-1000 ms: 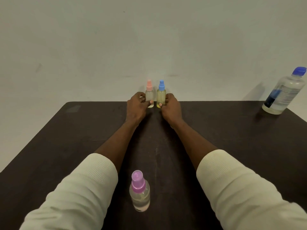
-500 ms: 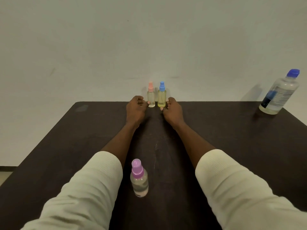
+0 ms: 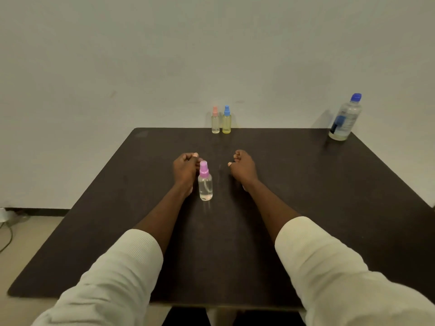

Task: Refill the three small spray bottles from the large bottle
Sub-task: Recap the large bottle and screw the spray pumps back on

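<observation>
Two small spray bottles stand side by side at the table's far edge: a pink-capped one (image 3: 215, 120) and a blue-capped one (image 3: 226, 120) with yellowish liquid. A third, purple-capped spray bottle (image 3: 205, 182) stands upright mid-table. My left hand (image 3: 186, 169) hovers just left of it with fingers curled, holding nothing; whether it touches the bottle is unclear. My right hand (image 3: 242, 167) lies a short way to the bottle's right, fingers curled, empty. The large clear bottle (image 3: 345, 118) with a blue cap stands at the far right corner.
The dark table (image 3: 306, 196) reaches to a plain white wall. Cables lie on the floor (image 3: 7, 222) beyond the left edge.
Both hands let go of the pink- and blue-capped bottles at the far edge and drew back to the middle of the table, beside the purple-capped bottle.
</observation>
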A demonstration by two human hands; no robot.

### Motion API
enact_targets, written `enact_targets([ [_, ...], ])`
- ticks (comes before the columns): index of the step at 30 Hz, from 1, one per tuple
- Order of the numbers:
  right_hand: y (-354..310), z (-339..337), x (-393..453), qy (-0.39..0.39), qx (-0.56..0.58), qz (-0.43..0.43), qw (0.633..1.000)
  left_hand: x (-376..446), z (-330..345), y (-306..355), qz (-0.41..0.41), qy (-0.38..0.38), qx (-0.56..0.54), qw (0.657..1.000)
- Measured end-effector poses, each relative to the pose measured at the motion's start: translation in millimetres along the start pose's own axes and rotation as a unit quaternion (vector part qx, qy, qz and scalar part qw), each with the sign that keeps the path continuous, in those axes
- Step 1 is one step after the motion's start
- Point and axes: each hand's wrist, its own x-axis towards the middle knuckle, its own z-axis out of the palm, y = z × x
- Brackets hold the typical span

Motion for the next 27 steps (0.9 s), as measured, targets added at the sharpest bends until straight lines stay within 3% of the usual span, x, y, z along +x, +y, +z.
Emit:
enact_targets([
  [6,4,-9,-89,0.017,-0.045,-0.039,0.998,-73,-45,-3,-0.003,0.012,-0.032,0.999],
  [12,18,-3,-141,0.033,-0.079,-0.086,0.993,-126,-61,-6,0.084,-0.062,0.128,0.986],
  [16,22,-3,-143,0.019,-0.126,-0.082,0.988,-133,-57,-7,0.097,-0.094,0.215,0.967],
  [24,7,-13,-134,0.003,-0.267,-0.145,0.953,-118,-43,-4,0.120,-0.061,0.250,0.959],
  [27,-3,-21,-110,-0.026,-0.287,-0.130,0.949,-103,-35,-4,0.118,-0.051,0.247,0.960],
])
